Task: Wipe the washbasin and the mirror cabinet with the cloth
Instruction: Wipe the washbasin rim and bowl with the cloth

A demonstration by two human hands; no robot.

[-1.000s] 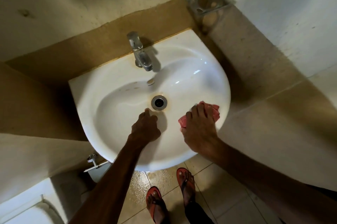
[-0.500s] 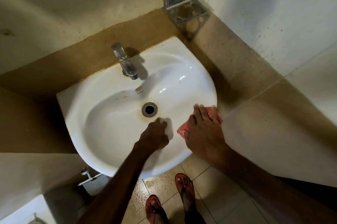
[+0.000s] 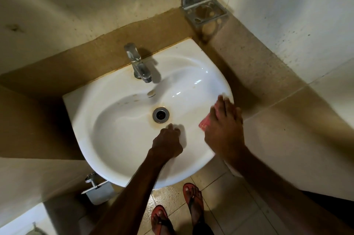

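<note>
Cloth (image 3: pixel 204 124) lies right of the drain (image 3: pixel 161 114), on the washbasin (image 3: pixel 118 120) rim, under the right hand (image 3: pixel 224 129), whose fingers (image 3: pixel 228 108) are spread flat and press it down. Left hand (image 3: pixel 168 143), curled and empty, braces just nearside of the drain. Recommended: firm, overlapping strokes inward to the stained drain ring.

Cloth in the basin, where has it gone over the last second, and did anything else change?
The right hand has slid the pink cloth outward across the washbasin, from the bowl's right slope to its right rim, fingers flat on it throughout. Nothing was picked up or let go. The left hand stays propped in the bowl by the drain; the tap is untouched.
</note>
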